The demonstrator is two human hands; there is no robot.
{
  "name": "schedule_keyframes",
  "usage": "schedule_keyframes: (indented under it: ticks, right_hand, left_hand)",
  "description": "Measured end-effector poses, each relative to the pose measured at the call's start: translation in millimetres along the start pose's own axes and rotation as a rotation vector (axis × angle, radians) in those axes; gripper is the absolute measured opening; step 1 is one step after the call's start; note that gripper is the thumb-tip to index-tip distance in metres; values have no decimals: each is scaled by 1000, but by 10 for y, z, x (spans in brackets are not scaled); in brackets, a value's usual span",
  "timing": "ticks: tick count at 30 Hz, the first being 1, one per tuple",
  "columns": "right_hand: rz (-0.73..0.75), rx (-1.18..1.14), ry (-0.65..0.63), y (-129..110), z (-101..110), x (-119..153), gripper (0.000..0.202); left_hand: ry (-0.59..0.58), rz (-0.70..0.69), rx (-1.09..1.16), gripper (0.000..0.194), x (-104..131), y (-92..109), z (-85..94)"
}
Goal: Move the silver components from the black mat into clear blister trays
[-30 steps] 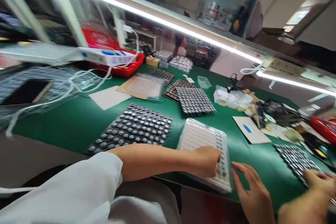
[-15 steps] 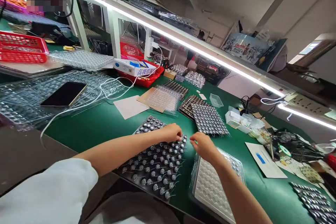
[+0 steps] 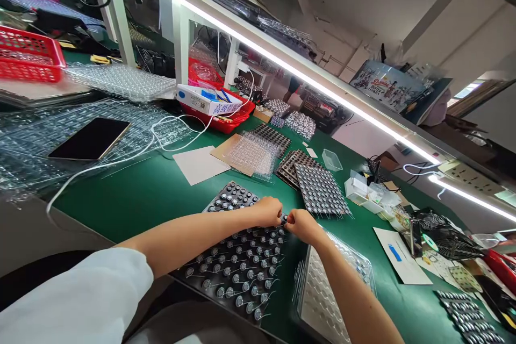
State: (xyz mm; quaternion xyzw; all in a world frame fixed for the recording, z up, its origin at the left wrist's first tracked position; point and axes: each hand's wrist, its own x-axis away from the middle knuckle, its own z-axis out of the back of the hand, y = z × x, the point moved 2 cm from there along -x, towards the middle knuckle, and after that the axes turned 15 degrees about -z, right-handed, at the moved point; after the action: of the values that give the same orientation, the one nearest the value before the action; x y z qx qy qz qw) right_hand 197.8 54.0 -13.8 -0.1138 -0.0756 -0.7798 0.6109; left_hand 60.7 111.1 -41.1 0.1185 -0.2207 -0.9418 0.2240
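Note:
A black tray [image 3: 237,263] with rows of small round silver parts, many with thin wire leads, lies on the green table in front of me. My left hand [image 3: 269,212] is closed in a pinch over the tray's upper right part; what its fingertips hold is too small to make out. Just right of it, at the tray's right edge, my right hand [image 3: 301,224] is closed too, its fingertips near one round part [image 3: 285,218]. Whatever it grips is hidden. Under my right forearm lies a clear plastic tray [image 3: 322,301] with a pale dimpled surface.
Another filled tray [image 3: 322,191] lies beyond my hands. A white sheet [image 3: 199,165], a phone [image 3: 89,138] and a white cable [image 3: 107,165] are at left. Toward the right are a white box [image 3: 363,193] and a card with blue tape [image 3: 402,256].
My right hand has moved left, close to my left hand, and its fingers have closed. My left hand stays over the tray. The camera view has shifted slightly.

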Motion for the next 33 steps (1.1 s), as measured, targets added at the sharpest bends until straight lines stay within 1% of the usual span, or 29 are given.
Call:
schedule_keyframes:
  ticks: [2, 4, 7, 8, 10, 13, 14, 15, 16, 18, 20, 22, 25, 27, 29, 33]
  right_hand:
    - [-16, -22, 37, 7, 55, 76, 2]
    - [-19, -53, 76, 37, 148, 229, 2]
    - [29, -184, 159, 197, 310, 614, 6]
    - [42, -242, 198, 299, 355, 775, 8]
    - [34, -351, 276, 575, 408, 1120, 11]
    - [-67, -411, 335, 1087, 371, 1637, 12]
    - [-100, -403, 328, 1250, 329, 1795, 13]
    - [-127, -382, 306, 1397, 276, 1940, 12]
    - [-147, -353, 275, 1521, 216, 2069, 12]
    - [-156, -275, 191, 1694, 86, 2266, 12]
    - [-152, -149, 128, 1770, -22, 2379, 16]
    - [-141, 15, 97, 1776, -85, 2424, 20]
    - [-81, 206, 59, 1726, -99, 2427, 20]
    - [-23, 252, 34, 1698, -85, 2416, 18]
    - [18, 254, 39, 1687, -74, 2407, 16]
    - [84, 193, 102, 1698, -94, 2398, 15]
  left_hand:
    - [2, -2, 1, 15, -1, 5, -16]
    - [19, -9, 2, 15, 0, 13, -32]
    - [68, -35, 8, 13, 19, 28, -30]
    - [83, -47, 18, 12, 34, 37, -17]
    - [110, -66, 64, 11, 80, 70, 31]
    - [159, -56, 192, 16, 156, 172, 140]
    - [167, -57, 239, 19, 177, 236, 175]
    - [150, -62, 290, 21, 193, 321, 199]
    - [126, -71, 333, 22, 205, 431, 212]
    - [60, -108, 412, 22, 213, 722, 195]
    - [-8, -154, 484, 20, 190, 1065, 111]
    - [-78, -180, 552, 18, 130, 1398, -31]
    - [-169, -180, 616, 14, -1, 1785, -282]
    - [-208, -183, 631, 11, -86, 1959, -428]
    - [-228, -193, 635, 11, -152, 2077, -539]
    - [-261, -198, 645, 11, -220, 2206, -674]
